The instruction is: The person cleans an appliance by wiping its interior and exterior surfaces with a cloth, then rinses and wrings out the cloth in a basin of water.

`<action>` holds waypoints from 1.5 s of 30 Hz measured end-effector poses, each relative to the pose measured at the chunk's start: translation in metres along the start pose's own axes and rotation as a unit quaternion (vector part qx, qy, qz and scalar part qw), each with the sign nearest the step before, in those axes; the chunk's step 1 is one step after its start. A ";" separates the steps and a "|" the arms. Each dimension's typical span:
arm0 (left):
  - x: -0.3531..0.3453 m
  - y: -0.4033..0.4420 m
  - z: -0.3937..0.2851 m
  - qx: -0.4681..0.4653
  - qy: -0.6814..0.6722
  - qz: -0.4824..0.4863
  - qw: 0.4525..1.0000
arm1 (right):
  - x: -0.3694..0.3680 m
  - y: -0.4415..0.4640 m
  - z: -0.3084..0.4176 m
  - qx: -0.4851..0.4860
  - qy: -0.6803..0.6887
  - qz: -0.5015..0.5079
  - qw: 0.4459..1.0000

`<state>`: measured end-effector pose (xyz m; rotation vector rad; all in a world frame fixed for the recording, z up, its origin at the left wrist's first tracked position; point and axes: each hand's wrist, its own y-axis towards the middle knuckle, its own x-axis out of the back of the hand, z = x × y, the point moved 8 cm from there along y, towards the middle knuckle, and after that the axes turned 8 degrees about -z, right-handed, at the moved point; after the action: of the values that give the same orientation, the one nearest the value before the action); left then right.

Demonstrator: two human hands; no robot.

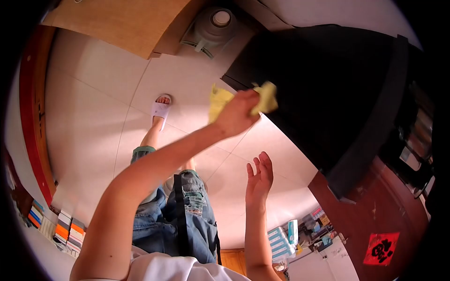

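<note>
My left hand (239,112) is closed around a crumpled yellow cloth (267,98), with one part hanging out on the left of the fingers and another bunched up on the right. The hand is slightly blurred and is at the near edge of a large black piece of furniture (323,89); whether the cloth touches it I cannot tell. My right hand (260,175) is lower in the view, raised in front of the body. Its fingers are apart and slightly bent, with nothing in them.
A large clear water bottle (215,28) stands on the floor beside a wooden cabinet (117,23). At right is a dark red wooden surface (365,206) with a red paper sign (382,249). Book stacks (70,232) and blue-white packs (281,241) lie behind me.
</note>
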<state>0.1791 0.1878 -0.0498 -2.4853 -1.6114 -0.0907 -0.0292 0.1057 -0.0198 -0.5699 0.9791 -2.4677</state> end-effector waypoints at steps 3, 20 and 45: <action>-0.015 -0.006 -0.026 0.004 -0.028 0.008 1.000 | -0.002 -0.008 0.002 0.005 0.000 -0.005 1.000; -0.010 -0.040 -0.127 0.254 -0.399 0.023 0.881 | 0.005 -0.052 0.024 0.023 0.053 0.040 0.998; 0.096 -0.175 -0.212 -0.006 0.010 0.076 0.997 | -0.022 -0.131 0.230 0.766 -0.231 -0.067 0.596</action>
<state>0.0694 0.3054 0.1924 -2.5967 -1.4135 -0.1052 0.0765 0.0798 0.2221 -0.5011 -1.4122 -2.0287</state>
